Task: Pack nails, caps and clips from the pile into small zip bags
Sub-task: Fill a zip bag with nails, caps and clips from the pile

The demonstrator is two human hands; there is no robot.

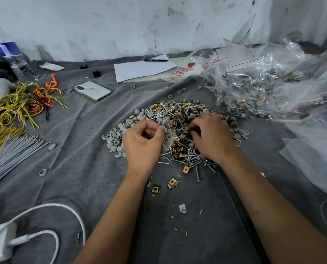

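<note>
A pile (176,119) of grey caps, silver nails and gold and copper clips lies in the middle of the grey cloth. My left hand (142,141) sits over the pile's left side and pinches the mouth of a small clear zip bag (169,136) that hangs down to the right of it. Over the right side of the pile, my right hand (212,138) has curled fingers and pinches a small copper clip (187,128) near the bag. A few loose clips (172,182) lie on the cloth in front of the pile.
Filled zip bags (263,88) are heaped at the back right, with empty clear bags (315,159) at the right edge. A phone (93,91), paper sheets (143,68) with a pen, a water bottle (13,58), coloured cords (23,103), grey ties (12,155) and a white charger cable (50,208) lie around.
</note>
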